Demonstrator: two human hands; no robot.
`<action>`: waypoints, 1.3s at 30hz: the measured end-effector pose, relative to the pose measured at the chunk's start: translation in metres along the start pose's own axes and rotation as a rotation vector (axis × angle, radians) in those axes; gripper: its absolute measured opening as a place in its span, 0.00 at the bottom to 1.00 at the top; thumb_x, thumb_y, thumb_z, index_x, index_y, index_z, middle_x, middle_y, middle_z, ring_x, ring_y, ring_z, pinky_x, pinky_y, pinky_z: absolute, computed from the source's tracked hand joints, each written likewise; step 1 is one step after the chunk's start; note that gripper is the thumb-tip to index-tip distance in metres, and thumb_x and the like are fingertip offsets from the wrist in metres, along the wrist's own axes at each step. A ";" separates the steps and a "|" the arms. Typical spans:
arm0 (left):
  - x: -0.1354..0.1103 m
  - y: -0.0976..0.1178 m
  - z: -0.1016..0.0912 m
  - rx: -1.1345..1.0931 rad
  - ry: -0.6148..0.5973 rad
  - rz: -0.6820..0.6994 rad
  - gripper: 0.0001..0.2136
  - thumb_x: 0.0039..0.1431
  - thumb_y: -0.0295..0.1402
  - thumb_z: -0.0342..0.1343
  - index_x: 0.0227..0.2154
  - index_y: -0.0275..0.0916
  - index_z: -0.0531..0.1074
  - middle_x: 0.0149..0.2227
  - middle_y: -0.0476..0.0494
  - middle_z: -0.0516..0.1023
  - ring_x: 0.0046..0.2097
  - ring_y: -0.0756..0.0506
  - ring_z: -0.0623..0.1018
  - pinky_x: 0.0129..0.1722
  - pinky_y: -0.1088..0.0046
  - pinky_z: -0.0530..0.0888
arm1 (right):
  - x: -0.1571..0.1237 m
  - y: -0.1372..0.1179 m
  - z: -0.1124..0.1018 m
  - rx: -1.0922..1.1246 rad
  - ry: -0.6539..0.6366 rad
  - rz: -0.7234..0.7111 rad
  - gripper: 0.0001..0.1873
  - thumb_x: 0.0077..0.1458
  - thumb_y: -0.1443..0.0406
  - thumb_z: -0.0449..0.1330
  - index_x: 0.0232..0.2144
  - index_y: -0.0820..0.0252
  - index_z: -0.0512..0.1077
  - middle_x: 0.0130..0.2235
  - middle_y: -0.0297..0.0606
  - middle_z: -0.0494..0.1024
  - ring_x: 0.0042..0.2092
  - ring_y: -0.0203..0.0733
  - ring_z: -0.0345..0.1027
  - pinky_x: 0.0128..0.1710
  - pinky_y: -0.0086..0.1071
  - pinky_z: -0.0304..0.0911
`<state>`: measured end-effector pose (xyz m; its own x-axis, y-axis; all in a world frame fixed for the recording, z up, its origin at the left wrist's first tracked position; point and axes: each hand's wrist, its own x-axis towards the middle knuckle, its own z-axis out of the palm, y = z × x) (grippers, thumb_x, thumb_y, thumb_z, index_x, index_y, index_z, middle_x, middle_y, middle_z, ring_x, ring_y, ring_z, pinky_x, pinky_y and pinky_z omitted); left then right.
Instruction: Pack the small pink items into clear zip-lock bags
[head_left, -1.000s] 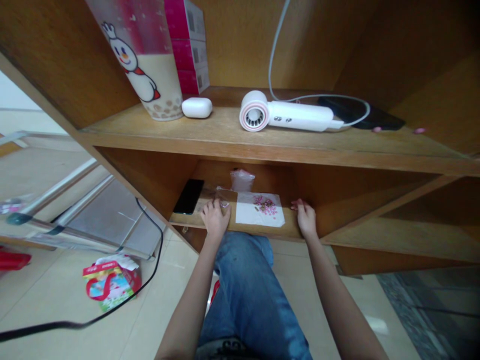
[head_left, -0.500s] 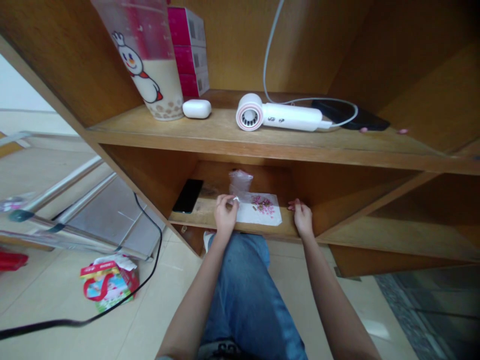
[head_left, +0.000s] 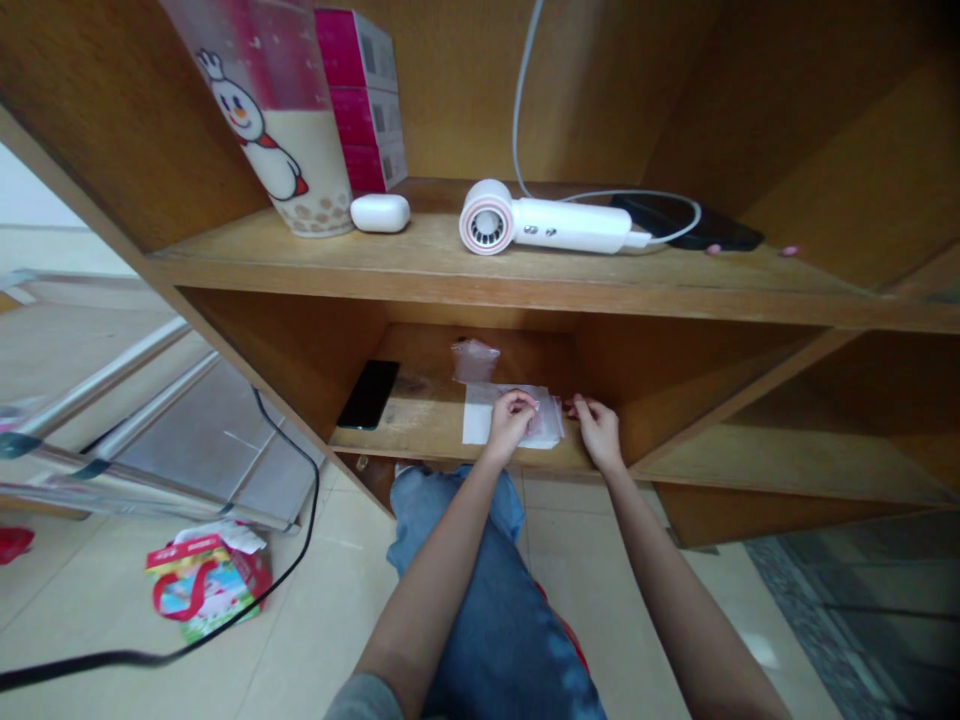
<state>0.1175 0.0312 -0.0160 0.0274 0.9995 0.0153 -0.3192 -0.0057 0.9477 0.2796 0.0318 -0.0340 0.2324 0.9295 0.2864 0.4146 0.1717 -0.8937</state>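
On the lower shelf, my left hand [head_left: 511,425] pinches the edge of a small clear plastic bag [head_left: 546,430]. The bag lies over the right part of a white paper sheet [head_left: 475,428] and veils the small pink pieces there. My right hand [head_left: 598,430] is closed just right of the paper, thumb and fingertips together. Something small and reddish shows at its fingertips, too small to name. Behind the paper lies another clear plastic bag [head_left: 475,360].
A black phone [head_left: 369,394] lies at the shelf's left. Above stand a drink cup [head_left: 311,170], stacked pink boxes [head_left: 367,100], a white earbud case [head_left: 380,213] and a white handheld dryer-like device [head_left: 555,222] with a cable. A black cord [head_left: 307,540] and a colourful bag [head_left: 210,580] are on the floor.
My left hand has moved right across the paper, bringing a clear bag over the pink pieces. My right hand stays beside the paper. The view has shifted slightly.
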 end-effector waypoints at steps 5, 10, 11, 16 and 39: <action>0.003 0.003 0.002 -0.051 0.060 0.052 0.05 0.37 0.24 0.50 0.22 0.36 0.66 0.21 0.54 0.66 0.20 0.56 0.64 0.17 0.83 0.59 | -0.007 -0.024 -0.006 0.217 -0.293 0.097 0.20 0.48 0.51 0.55 0.19 0.61 0.68 0.21 0.33 0.69 0.24 0.34 0.59 0.25 0.27 0.52; 0.009 -0.003 0.007 -0.051 0.116 0.109 0.07 0.38 0.22 0.49 0.24 0.36 0.67 0.23 0.53 0.67 0.22 0.56 0.65 0.20 0.83 0.59 | -0.007 -0.029 -0.011 0.413 -0.351 0.233 0.15 0.45 0.55 0.60 0.24 0.62 0.70 0.20 0.30 0.65 0.22 0.30 0.54 0.23 0.26 0.49; 0.011 -0.005 0.008 -0.041 0.134 0.119 0.08 0.38 0.22 0.49 0.25 0.36 0.67 0.23 0.53 0.67 0.24 0.55 0.66 0.21 0.83 0.60 | -0.005 -0.029 -0.013 0.424 -0.339 0.245 0.14 0.44 0.55 0.61 0.25 0.62 0.71 0.20 0.29 0.65 0.22 0.30 0.54 0.23 0.26 0.48; 0.015 -0.008 0.003 -0.008 0.193 0.170 0.12 0.39 0.23 0.53 0.31 0.37 0.68 0.31 0.49 0.71 0.33 0.52 0.71 0.30 0.80 0.65 | 0.007 -0.033 -0.018 0.355 -0.279 0.204 0.13 0.42 0.57 0.62 0.25 0.63 0.71 0.21 0.31 0.67 0.23 0.30 0.55 0.23 0.25 0.49; 0.010 -0.006 0.014 0.021 -0.165 0.078 0.16 0.49 0.45 0.53 0.19 0.36 0.63 0.19 0.52 0.66 0.23 0.54 0.66 0.25 0.79 0.62 | 0.009 -0.075 -0.010 -0.001 -0.480 -0.096 0.13 0.50 0.59 0.56 0.28 0.62 0.75 0.28 0.39 0.78 0.30 0.40 0.70 0.32 0.30 0.63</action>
<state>0.1329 0.0411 -0.0167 0.1589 0.9774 0.1392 -0.3065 -0.0852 0.9480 0.2594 0.0244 0.0391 -0.2383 0.9551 0.1759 0.4149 0.2638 -0.8708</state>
